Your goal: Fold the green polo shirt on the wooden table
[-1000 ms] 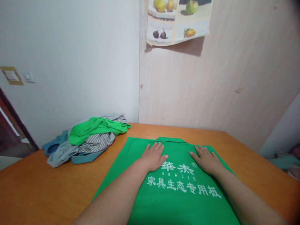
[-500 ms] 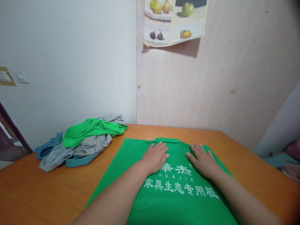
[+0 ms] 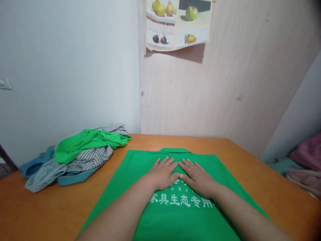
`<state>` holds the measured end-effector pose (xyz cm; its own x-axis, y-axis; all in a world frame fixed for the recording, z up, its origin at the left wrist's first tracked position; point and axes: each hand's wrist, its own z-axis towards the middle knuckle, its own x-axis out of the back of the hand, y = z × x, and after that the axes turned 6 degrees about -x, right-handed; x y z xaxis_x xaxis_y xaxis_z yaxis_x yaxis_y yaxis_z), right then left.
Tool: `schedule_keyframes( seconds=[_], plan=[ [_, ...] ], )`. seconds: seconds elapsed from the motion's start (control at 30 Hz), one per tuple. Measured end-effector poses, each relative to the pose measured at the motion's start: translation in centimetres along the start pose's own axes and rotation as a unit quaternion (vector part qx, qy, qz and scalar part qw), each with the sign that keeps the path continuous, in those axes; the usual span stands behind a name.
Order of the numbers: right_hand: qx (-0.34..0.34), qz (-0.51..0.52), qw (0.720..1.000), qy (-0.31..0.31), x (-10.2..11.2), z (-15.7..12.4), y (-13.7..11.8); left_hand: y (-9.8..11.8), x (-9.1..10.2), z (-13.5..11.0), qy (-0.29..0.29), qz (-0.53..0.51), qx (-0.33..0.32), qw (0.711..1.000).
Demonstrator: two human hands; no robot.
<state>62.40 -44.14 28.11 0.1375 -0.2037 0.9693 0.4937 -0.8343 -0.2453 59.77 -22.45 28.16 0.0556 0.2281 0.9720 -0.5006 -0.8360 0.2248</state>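
Observation:
A green polo shirt [image 3: 175, 219] lies spread on the table, its collar at the far edge and white printed lettering facing up. Flat on the cloth rests my left hand [image 3: 163, 173], fingers stretched toward the collar. Beside it my right hand [image 3: 198, 177] also lies flat, fingers spread, covering part of the lettering. The thumbs and index fingertips of both hands meet or nearly touch in the middle of the shirt. Neither hand grips anything. The near end of the shirt runs out of view.
The orange-brown wooden table [image 3: 45, 214] reaches back to the wall. On its left sits a heap of crumpled clothes, with a bright green garment [image 3: 85, 144] on top of a striped one [image 3: 89, 159]. Folded-looking fabrics [image 3: 307, 154] lie beyond the right edge. A fruit poster [image 3: 178, 30] hangs above.
My right hand has slid left across the shirt, up against my left hand, and now covers more lettering. The right shoulder of the shirt lies uncovered and flatter. The view has turned slightly right.

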Motion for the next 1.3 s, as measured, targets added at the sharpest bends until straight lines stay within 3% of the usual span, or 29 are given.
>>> schedule_keyframes(
  seconds=[0.37, 0.63, 0.93, 1.17, 1.3],
  plan=[
    [-0.173, -0.035, 0.984, 0.015, 0.8, 0.6, 4.3, -0.2, 0.4, 0.0, -0.007, 0.000, 0.013, 1.000],
    [-0.258, -0.056, 0.964, 0.037, 0.5, 1.4, 7.3, -0.1, 0.6, -0.1, -0.013, -0.004, 0.016, 1.000],
    [-0.301, -0.067, 0.946, 0.102, 0.2, 1.3, 8.1, 0.0, 0.7, -0.1, -0.011, -0.005, 0.016, 1.000],
    [-0.306, -0.062, 0.946, 0.090, -0.1, 1.3, 8.8, 0.1, 0.8, -0.2, -0.013, -0.005, 0.015, 1.000],
    [-0.291, -0.065, 0.950, 0.095, 0.2, 1.3, 8.0, 0.0, 0.7, -0.2, -0.015, -0.005, 0.014, 1.000]
  ],
)
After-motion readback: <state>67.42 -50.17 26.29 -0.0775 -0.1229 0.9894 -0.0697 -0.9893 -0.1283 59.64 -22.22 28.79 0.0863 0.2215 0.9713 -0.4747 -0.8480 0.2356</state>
